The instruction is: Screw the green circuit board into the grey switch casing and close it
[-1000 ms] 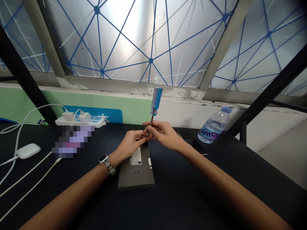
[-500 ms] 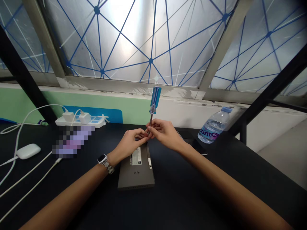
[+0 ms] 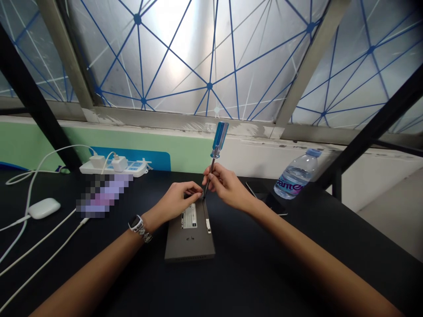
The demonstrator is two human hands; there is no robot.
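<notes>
Head camera view: on a black table [image 3: 291, 268], a flat dark-grey metal casing [image 3: 190, 242] with a white label lies beneath the person's hands. The curled left hand [image 3: 175, 198] sits at the casing's far end, and whether it pinches anything small cannot be told. The right hand [image 3: 228, 187] closes around a blue translucent screwdriver [image 3: 220, 135], tilted, tip at that end.

Frosted windows [image 3: 172, 57] netted in blue slope above a green-and-white wall [image 3: 33, 141].
</notes>
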